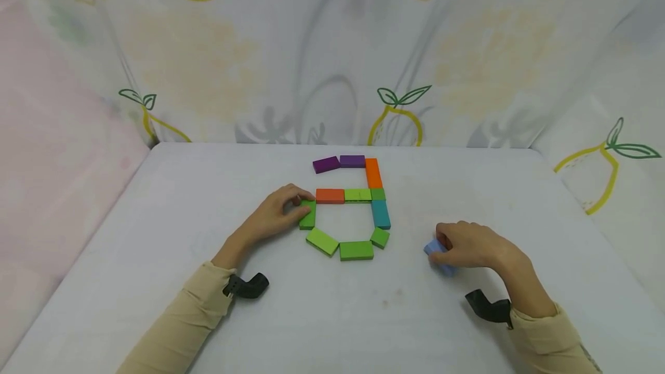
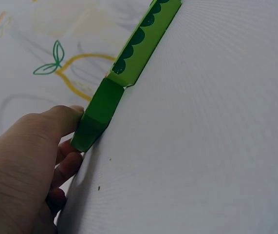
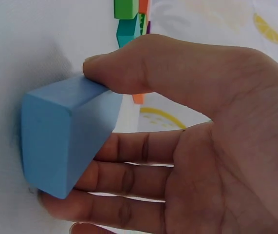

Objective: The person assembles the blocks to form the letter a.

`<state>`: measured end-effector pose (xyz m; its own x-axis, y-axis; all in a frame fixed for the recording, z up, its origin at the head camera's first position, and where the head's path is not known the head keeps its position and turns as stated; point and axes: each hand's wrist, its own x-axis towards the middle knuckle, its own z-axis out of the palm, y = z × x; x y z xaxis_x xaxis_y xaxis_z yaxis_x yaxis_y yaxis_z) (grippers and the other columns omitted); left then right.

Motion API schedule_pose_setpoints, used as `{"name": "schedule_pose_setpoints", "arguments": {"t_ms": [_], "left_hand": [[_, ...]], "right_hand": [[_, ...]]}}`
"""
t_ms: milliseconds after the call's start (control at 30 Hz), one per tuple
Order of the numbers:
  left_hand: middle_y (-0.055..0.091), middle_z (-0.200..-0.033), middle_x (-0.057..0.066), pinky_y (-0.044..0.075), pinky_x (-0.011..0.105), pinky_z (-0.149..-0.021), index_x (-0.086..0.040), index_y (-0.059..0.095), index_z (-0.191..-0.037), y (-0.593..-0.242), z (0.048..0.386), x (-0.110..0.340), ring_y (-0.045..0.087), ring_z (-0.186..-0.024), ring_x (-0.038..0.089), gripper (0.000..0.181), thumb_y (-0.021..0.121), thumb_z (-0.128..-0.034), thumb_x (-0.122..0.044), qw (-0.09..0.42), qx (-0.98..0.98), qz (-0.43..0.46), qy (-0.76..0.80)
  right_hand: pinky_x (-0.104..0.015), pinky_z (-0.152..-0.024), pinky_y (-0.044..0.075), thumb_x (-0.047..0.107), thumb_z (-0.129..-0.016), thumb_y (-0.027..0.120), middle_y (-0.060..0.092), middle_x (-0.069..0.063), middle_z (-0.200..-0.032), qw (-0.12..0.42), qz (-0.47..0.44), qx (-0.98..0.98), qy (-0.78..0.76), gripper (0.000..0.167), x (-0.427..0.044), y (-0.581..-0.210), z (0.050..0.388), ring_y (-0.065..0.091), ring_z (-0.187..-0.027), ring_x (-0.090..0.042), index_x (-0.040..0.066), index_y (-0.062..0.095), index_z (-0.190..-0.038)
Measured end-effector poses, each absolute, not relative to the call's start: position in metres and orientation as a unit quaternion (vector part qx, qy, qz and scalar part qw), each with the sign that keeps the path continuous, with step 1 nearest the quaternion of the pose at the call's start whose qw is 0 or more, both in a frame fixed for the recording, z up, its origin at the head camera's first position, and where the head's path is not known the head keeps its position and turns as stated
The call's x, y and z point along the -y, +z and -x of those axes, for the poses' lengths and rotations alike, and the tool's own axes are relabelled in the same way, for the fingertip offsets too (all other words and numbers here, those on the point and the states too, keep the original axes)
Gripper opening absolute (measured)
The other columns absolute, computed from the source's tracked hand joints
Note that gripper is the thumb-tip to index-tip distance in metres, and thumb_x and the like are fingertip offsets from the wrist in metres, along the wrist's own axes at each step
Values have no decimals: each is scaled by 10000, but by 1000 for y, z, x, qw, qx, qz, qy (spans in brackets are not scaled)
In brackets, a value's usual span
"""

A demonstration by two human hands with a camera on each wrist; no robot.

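Observation:
Between thumb and fingers, my left hand (image 1: 275, 210) pinches an upright-lying dark green block (image 1: 307, 221), the left side of a closed ring of blocks. Above and right of it lie a red-orange block (image 1: 329, 196), a light green block (image 1: 357, 195) and a small green block (image 1: 378, 194). A teal block (image 1: 381, 214) forms the ring's right side; several green blocks (image 1: 357, 251) curve along the bottom. To the right of the ring, my right hand (image 1: 475, 245) grips a light blue block (image 3: 46, 141) at the table surface, thumb on one side and fingers on the other.
An orange block (image 1: 373, 173) rises from the ring's upper right corner. Two purple blocks (image 1: 352, 161) run leftward from its top. Everything lies on a white-covered table (image 1: 332, 316). A lemon-printed cloth (image 1: 291, 62) hangs behind the table's far edge.

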<state>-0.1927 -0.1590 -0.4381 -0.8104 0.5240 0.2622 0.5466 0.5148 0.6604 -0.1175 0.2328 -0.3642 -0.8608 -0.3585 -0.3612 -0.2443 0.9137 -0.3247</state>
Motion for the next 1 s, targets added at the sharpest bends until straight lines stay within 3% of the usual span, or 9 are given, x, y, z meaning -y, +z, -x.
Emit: {"name": "schedule_pose_setpoints", "arguments": {"t_ms": [567, 1000], "left_hand": [[632, -1068, -11, 459, 339, -866, -150, 630, -1144, -435, 194, 160, 548, -945, 132, 245, 642, -901, -180, 26, 865, 319, -386], [629, -1077, -27, 456, 350, -886, -179, 631, -1145, -436, 191, 159, 552, -967, 131, 242, 640, -904, -206, 9, 872, 297, -389]], "right_hand": [[-242, -497, 309, 292, -777, 622, 453, 55, -610, 118, 166, -969, -142, 174, -229, -370, 128, 415, -555, -92, 149, 529, -815], [-243, -528, 341, 297, -794, 632, 498, 44, -661, 128, 162, -967, -150, 214, -227, -375, 128, 443, -596, -102, 124, 548, -889]]}}
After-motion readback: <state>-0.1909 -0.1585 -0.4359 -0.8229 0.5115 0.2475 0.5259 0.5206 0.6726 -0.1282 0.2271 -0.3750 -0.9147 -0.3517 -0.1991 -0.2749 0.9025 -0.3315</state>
